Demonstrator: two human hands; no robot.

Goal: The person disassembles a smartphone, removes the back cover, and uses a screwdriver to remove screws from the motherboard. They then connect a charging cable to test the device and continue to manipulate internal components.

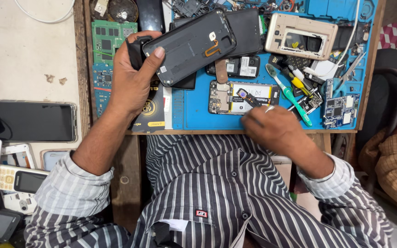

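We hold a dark phone back cover [190,46] in our left hand [132,78], the grip pinching one short end between thumb and fingers. The cover tilts up above the blue work mat [194,115], inner side showing: matte grey-black, with a small square part and a copper-coloured flex strip near its far end. Our right hand [276,128] rests at the near edge of the mat, its grip pressed together on a small dark tool [249,98] whose tip lies on the opened phone [242,97]. That phone lies flat just beyond the right grip, its circuit board and pale battery bare. Right of this grip lie a green toothbrush [289,94] and a blue circuit board [340,110]; beyond it sits a gold phone frame [301,36]. Left of the left grip, green circuit boards [111,39] line the table's wooden edge [82,69]. The mat is crowded; open room remains only along its near strip between the two grips.
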